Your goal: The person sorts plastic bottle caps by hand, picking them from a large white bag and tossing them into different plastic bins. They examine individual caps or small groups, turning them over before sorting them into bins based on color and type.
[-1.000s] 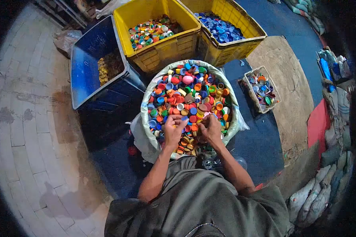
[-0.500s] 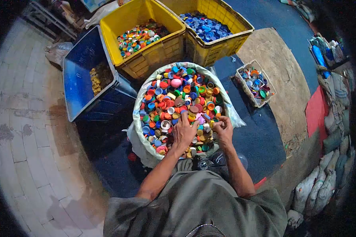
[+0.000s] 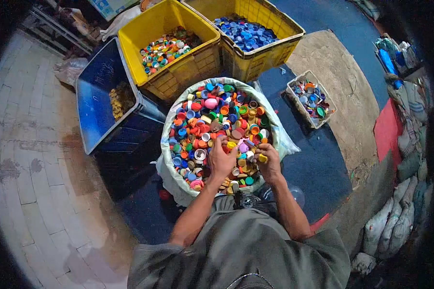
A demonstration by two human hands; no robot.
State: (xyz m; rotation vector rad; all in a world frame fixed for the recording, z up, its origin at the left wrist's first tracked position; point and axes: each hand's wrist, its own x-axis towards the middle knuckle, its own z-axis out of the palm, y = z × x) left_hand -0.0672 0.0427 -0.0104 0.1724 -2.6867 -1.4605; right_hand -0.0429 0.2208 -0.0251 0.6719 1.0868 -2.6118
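A large round container lined with a pale sack (image 3: 166, 139) stands against my lap, filled with mixed bottle caps (image 3: 197, 127) of many colours. Over its near middle, my left hand (image 3: 222, 161) has its fingers curled down among the caps, close to a yellow cap (image 3: 231, 144). What those fingers hold, if anything, is hidden. On the right side of the heap, my right hand (image 3: 271, 164) grips a yellow bottle cap (image 3: 263, 158) between thumb and fingers. A pinkish-purple cap (image 3: 244, 146) lies between the two hands.
Beyond the container stand a yellow bin (image 3: 178, 62) with mixed caps and another yellow bin (image 3: 263, 58) with blue caps. A blue bin (image 3: 99, 91) with yellowish pieces is at left. To the right sits a white basket (image 3: 318, 121) of caps. Stuffed sacks (image 3: 388, 224) line the far right.
My right hand has drawn slightly left and down, and a yellow cap now shows in its fingers. My left hand has shifted a little over the heap. The view has moved slightly.
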